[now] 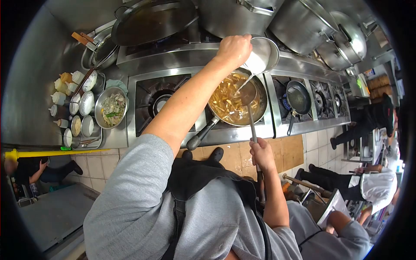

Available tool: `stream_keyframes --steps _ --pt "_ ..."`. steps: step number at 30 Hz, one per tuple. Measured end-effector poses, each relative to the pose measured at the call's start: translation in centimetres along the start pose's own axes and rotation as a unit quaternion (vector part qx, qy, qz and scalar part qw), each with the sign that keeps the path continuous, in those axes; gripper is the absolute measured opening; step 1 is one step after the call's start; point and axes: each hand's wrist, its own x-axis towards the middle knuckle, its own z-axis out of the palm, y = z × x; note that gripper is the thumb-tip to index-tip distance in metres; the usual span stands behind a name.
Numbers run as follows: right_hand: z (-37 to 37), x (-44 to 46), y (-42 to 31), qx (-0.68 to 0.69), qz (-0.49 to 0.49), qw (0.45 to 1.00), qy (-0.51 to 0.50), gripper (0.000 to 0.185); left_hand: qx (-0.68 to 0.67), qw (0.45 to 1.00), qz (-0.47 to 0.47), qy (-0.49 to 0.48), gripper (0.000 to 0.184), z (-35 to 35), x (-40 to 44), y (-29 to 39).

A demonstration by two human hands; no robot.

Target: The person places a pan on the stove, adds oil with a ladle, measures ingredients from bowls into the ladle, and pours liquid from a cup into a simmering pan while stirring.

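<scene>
My left hand (236, 50) is closed on the side of a metal pot (271, 54), tilted over the pan. A thin stream of whitish liquid (246, 81) runs from it into the frying pan (215, 113). Brown sauce with sliced pieces (229, 102) fills that pan, which sits on the stove with its black handle (201, 133) towards me. My right hand (262, 154) is wrapped round the long handle of a ladle (248, 97), whose bowl dips into the sauce.
A metal bowl of mixed food (113, 107) stands left of the stove, beside several seasoning tubs (87, 97) and squeeze bottles (60, 86). A small black pan (298, 97) sits over a lit burner at right. Large pots (303, 26) line the back. Other people (377, 186) stand nearby.
</scene>
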Motion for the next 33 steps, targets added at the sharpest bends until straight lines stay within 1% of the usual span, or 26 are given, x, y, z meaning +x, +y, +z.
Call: stream_keyframes --steps 2,4,5,7,8,10,11,12,13,14,16,17,20,21,23,24,26,27,29,30,31,32,33 --pt "-0.1 -0.2 0.1 0.013 0.008 1.0 -0.017 0.024 -0.015 1.0 0.01 0.025 0.018 0.0 -0.1 0.0" --pt "0.6 0.0 0.4 0.012 0.002 1.0 0.021 0.027 -0.008 1.0 0.006 0.016 0.018 0.1 -0.2 0.1" --pt "0.5 -0.1 0.0 0.013 0.0 1.0 0.021 0.027 -0.001 1.0 0.007 0.01 0.018 0.0 0.1 0.1" --pt "-0.2 -0.8 -0.8 0.025 0.028 0.999 -0.036 0.029 -0.017 1.0 0.0 0.005 0.02 0.1 0.2 0.2" --pt "0.0 -0.7 -0.5 0.023 0.03 0.999 -0.036 0.029 -0.031 0.999 -0.009 0.001 0.022 0.1 0.1 0.2" --pt "0.7 0.0 0.2 0.032 -0.005 0.999 0.017 0.031 -0.033 0.999 -0.031 -0.005 0.023 0.1 0.0 0.3" --pt "0.5 -0.2 0.0 0.033 -0.006 0.999 0.016 0.031 -0.034 0.998 -0.048 -0.009 0.025 0.0 0.2 0.4" --pt "0.1 -0.5 -0.4 0.024 0.009 0.999 -0.02 0.031 -0.034 0.998 -0.046 -0.008 0.025 -0.2 0.3 0.4" --pt "-0.3 -0.9 -0.5 0.015 0.025 0.998 -0.055 0.031 -0.05 0.996 -0.075 -0.022 0.027 -0.3 0.3 0.4" --pt "-0.2 -0.6 -0.2 0.014 0.025 0.998 -0.054 0.031 -0.067 0.992 -0.103 -0.034 0.029 -0.3 0.4 0.4" --pt "0.5 -0.2 0.5 0.046 0.003 0.999 0.003 0.033 -0.074 0.99 -0.119 -0.026 0.03 -0.1 0.3 -0.1" --pt "0.5 -0.4 0.5 0.047 0.003 0.999 0.002 0.033 -0.081 0.988 -0.131 -0.019 0.03 0.0 0.3 -0.3" --pt "0.0 -1.4 -0.9 -0.002 0.025 0.998 -0.054 0.031 -0.084 0.986 -0.14 -0.018 0.031 0.2 0.6 -0.7" --pt "0.1 -1.2 -0.6 -0.003 0.026 0.998 -0.054 0.031 -0.085 0.986 -0.142 -0.018 0.031 0.3 0.6 -0.8" --pt "0.7 -0.6 0.2 0.023 -0.004 0.999 0.024 0.029 -0.078 0.985 -0.154 -0.024 0.032 -0.2 0.4 -0.8" --pt "0.6 -0.7 0.1 0.024 -0.004 0.999 0.023 0.029 -0.076 0.985 -0.155 -0.024 0.032 -0.4 0.3 -0.8" --pt "0.0 -1.0 -0.5 -0.009 0.012 0.999 -0.031 0.027 -0.075 0.986 -0.148 -0.031 0.032 -0.5 0.5 -0.9" --pt "-0.1 -1.1 -0.4 -0.009 0.012 0.999 -0.031 0.027 -0.075 0.986 -0.148 -0.031 0.032 -0.5 0.5 -0.8" --pt "-0.3 -1.0 -0.1 -0.003 0.002 1.0 0.001 0.026 -0.075 0.987 -0.142 -0.028 0.031 -0.7 0.3 -0.9" --pt "-0.7 -0.2 1.1 -0.004 0.002 1.0 -0.002 0.026 -0.073 0.987 -0.144 -0.027 0.031 -0.8 0.0 -0.9" --pt "-1.4 1.4 3.4 -0.147 -0.078 0.985 0.048 0.026 -0.071 0.987 -0.139 -0.023 0.031 -0.8 -0.2 -0.7" --pt "-1.6 2.7 4.8 -0.286 -0.158 0.94 0.099 0.025 -0.069 0.989 -0.133 -0.016 0.03 -0.9 -0.1 -0.6" --pt "-1.4 3.1 5.4 -0.286 -0.16 0.94 0.099 0.025 -0.068 0.989 -0.132 -0.015 0.03 -1.0 -0.1 -0.6"
